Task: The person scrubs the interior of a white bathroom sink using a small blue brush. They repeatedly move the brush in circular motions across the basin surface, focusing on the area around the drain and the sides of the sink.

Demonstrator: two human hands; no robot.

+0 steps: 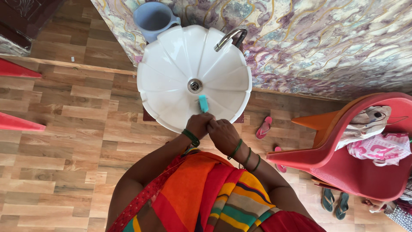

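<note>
Teal scrubber [203, 103] juts beyond left hand [199, 124] fingertips — into basin [167, 73].

Wash basin [171, 73], white and fluted, standing as landmark | wall [326, 43] behind it showing marbled purple, cream and gold | wood-look plank floor [64, 141] spreading below and left of it | red plastic chairs [343, 159] stacking to its right, holding cloth | pink slippers [264, 127] lying between | daylight falling evenly.
</note>
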